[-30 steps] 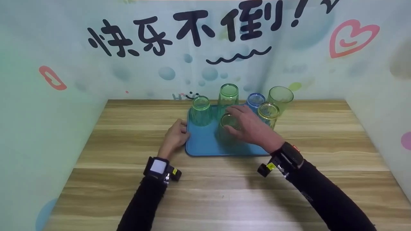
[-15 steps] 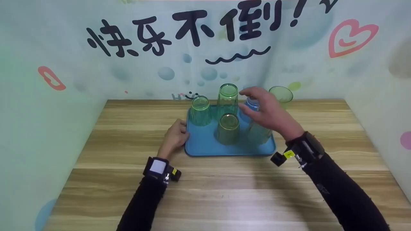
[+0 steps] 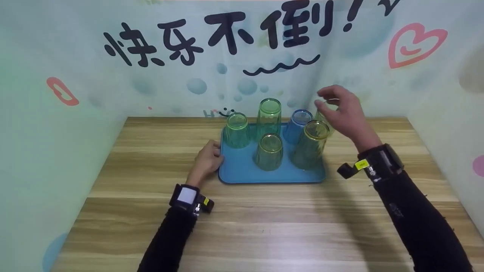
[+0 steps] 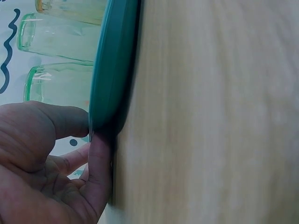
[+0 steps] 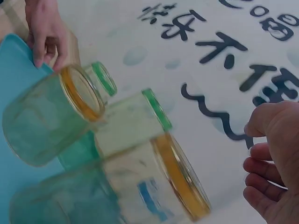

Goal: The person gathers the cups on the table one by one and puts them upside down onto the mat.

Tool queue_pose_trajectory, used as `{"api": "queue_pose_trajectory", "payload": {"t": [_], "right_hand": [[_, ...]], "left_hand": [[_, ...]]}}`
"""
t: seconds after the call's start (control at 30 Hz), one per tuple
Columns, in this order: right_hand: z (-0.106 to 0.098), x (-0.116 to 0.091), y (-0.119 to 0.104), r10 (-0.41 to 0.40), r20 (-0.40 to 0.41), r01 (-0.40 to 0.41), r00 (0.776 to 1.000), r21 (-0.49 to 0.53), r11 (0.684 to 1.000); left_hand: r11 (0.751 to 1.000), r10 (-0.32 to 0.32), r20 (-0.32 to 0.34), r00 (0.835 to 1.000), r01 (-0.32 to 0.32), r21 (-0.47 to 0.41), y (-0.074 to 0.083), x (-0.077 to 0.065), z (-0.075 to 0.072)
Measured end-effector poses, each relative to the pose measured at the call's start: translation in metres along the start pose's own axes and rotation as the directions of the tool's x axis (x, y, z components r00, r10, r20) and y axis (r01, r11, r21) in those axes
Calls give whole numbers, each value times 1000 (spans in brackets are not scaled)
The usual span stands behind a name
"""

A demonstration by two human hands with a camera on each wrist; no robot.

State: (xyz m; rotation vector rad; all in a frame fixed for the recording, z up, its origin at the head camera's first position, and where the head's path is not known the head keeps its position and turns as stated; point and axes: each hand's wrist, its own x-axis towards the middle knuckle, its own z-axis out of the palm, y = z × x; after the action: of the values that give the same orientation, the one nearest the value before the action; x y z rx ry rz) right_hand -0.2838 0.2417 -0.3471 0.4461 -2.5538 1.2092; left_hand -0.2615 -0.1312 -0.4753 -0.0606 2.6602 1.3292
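Observation:
My left hand (image 3: 206, 160) pinches the left edge of a blue tray (image 3: 240, 173), thumb on the rim and fingers underneath, as the left wrist view shows. At the back right, my right hand (image 3: 348, 117) is raised with curved fingers beside the mouth of a pale green glass (image 3: 320, 118), which it partly hides. Nothing shows between its fingers in the right wrist view. Upside down on the tray stand a short green glass (image 3: 237, 132), a tall green glass (image 3: 269, 115), a blue glass (image 3: 298, 130), a short amber glass (image 3: 269, 153) and a tall yellow glass (image 3: 311, 149).
The tray lies on a wood-grain table (image 3: 242, 223). A printed backdrop (image 3: 170, 88) with large black characters rises right behind the table's back edge. The pale green glass stands behind the tray's right back corner, near the tall yellow glass.
My right hand has moved off the short amber glass, passed over the blue and tall yellow glasses, and reached the pale green glass at back right. The left hand and tray have not moved.

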Motion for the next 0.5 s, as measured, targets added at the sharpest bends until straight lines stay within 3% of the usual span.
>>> {"api": "queue_pose_trajectory", "payload": {"t": [0.3,0.5], "right_hand": [[-15,3,29,117,-80,-120,990,-36,992],[-18,0,58,212,-79,-210,974,30,977]], "left_hand": [[998,68,-18,998,-67,14,-3,0,0],[999,47,-7,999,-47,11,-3,2,0]]}}
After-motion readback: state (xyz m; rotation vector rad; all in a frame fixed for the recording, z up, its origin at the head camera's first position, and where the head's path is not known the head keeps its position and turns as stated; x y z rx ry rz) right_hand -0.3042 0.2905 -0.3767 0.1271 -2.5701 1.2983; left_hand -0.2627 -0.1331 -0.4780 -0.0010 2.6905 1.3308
